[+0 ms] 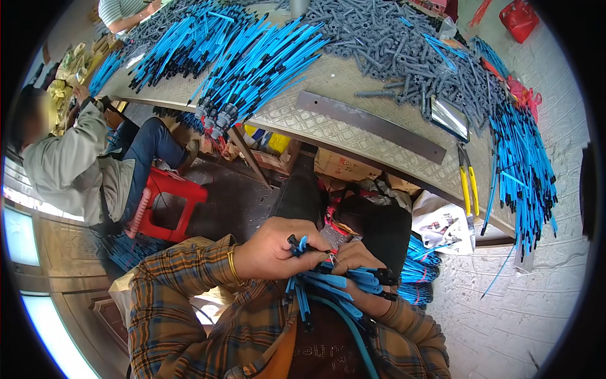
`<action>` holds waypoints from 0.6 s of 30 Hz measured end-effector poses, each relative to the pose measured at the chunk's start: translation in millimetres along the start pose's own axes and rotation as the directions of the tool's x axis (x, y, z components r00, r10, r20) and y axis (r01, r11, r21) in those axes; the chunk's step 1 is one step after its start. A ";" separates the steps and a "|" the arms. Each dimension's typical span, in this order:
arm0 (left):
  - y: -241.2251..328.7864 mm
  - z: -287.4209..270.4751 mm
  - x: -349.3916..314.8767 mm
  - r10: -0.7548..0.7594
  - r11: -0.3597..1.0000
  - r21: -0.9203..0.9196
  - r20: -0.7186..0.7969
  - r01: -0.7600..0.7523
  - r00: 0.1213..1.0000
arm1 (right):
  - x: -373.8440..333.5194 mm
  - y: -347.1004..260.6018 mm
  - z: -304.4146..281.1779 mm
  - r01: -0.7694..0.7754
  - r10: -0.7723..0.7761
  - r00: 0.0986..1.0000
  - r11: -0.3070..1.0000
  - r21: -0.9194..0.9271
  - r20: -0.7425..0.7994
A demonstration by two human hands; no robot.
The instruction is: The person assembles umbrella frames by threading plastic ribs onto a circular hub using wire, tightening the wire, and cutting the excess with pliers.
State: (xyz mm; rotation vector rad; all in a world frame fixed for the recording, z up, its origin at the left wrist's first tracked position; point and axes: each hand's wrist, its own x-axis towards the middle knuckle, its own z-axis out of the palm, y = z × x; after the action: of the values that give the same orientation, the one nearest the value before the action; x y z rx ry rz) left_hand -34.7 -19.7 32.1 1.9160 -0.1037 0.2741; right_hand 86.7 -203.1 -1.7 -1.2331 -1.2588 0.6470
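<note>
My hands meet in front of my chest, both closed. My left hand (278,249), with a yellow band at its wrist, pinches between thumb and forefinger; the dark and blue end of a rod shows at its fingers. Close against it, my right hand (356,262) grips a loose bunch of slim blue rods with black ends (325,279), which fan out below and to both sides. A small, thin piece is between the fingertips of both hands, too small to name. The fingers partly hide the rods.
Ahead stands a patterned table (278,117) bearing bundled blue rods (265,66), a heap of grey plastic pieces (391,44), a flat metal bar (369,126), a phone-like device (449,119) and yellow-handled pliers (468,180). Left, a person sits beside a red stool (167,202).
</note>
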 end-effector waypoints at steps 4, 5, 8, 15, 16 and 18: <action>-0.6 2.8 -0.1 0.005 1.000 0.001 -0.025 -0.005 1.000 | -1.7 0.3 2.2 -0.004 0.004 1.000 1.000 -0.018 -0.016; -0.3 3.6 -0.2 0.004 1.000 -0.001 -0.033 -0.004 0.999 | -2.3 0.4 2.6 -0.005 0.005 1.000 1.000 -0.021 -0.025; 0.7 5.6 -0.2 0.002 1.000 -0.007 -0.050 -0.003 0.999 | -2.1 -0.6 1.1 -0.007 0.007 1.000 1.000 -0.011 -0.011; -0.1 7.0 0.5 -0.001 1.000 0.006 -0.059 0.001 0.998 | -2.7 -2.7 0.4 -0.028 0.028 0.999 1.000 -0.006 -0.030; -0.1 7.0 1.0 0.000 1.000 0.007 -0.058 0.001 0.998 | -2.5 -2.5 0.1 -0.031 0.031 0.999 0.999 -0.005 -0.034; 0.5 7.2 1.0 0.006 1.000 0.017 -0.067 -0.005 0.998 | -2.4 -2.9 0.3 -0.034 0.034 0.999 0.999 -0.005 -0.038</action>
State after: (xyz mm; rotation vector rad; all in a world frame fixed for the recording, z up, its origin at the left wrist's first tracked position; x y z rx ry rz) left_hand -32.7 -26.5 30.4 1.9218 -0.0624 0.3434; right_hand 85.0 -206.0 0.1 -1.2683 -1.2109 0.6425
